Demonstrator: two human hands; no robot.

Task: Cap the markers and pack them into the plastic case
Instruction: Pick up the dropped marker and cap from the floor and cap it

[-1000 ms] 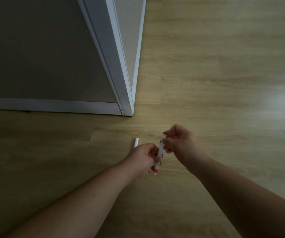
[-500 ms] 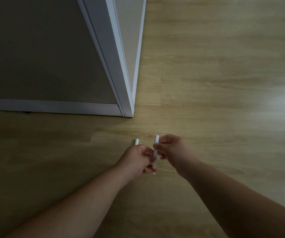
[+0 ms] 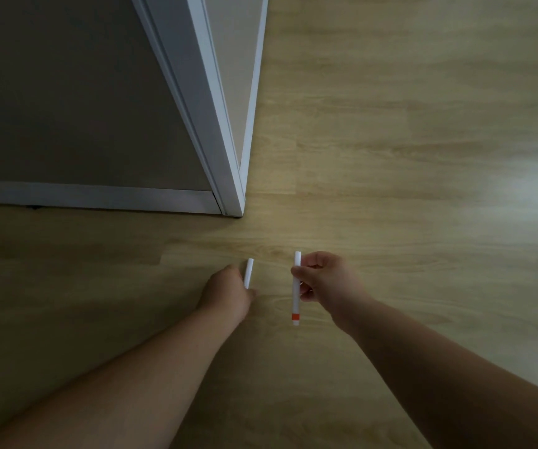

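Note:
My right hand (image 3: 324,280) pinches a white marker (image 3: 296,298) with an orange band near its lower end, holding it roughly upright above the wooden floor. My left hand (image 3: 228,294) grips a second white marker (image 3: 248,272), of which only the upper end shows past the fingers. The two hands are apart, with a gap of floor between them. No plastic case is in view.
A white door frame post (image 3: 219,131) and a white baseboard (image 3: 92,196) meet at a corner just beyond my hands, with a grey wall behind. Light wooden floor (image 3: 406,157) spreads to the right and toward me.
My hands were together on the orange-banded marker; now they have drawn apart. The right hand moved right with that marker, and the left moved slightly left with the other marker.

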